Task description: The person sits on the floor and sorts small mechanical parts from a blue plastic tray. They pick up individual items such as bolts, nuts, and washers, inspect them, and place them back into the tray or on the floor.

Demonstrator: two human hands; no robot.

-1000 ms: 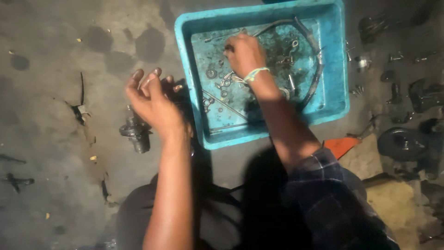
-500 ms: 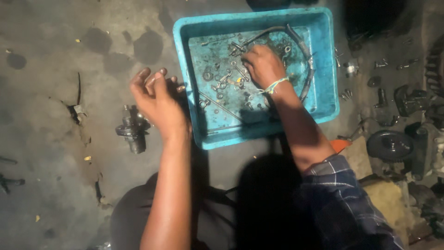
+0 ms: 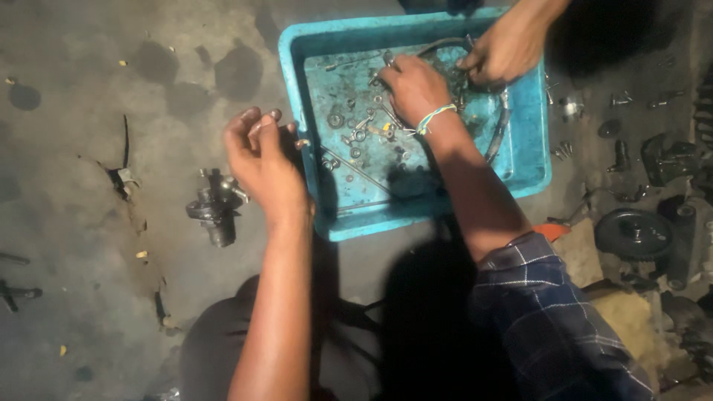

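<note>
Fingers of my left hand are curled loosely together just outside the left wall of the blue tray, and I cannot tell whether they pinch anything, though a small metal piece shows at their tips right beside the tray's rim. My right hand is down inside the tray, palm down, its fingers bent among the small loose parts, washers, nuts and bolts scattered over the tray floor; whether they have closed on one of them is hidden from me by the back of the hand. A green and yellow band sits on that wrist, and a blue checked sleeve covers the arm lower down. Another person's hand reaches into the tray from the top edge, touching the far end of a dark curved cable that runs along the tray's right side. The tray lies on a stained concrete floor. To the left of my left hand, well clear of the tray, a grey metal engine part lies on the floor. On the right of the tray I see a dark round gear and more scattered metal pieces near it.
</note>
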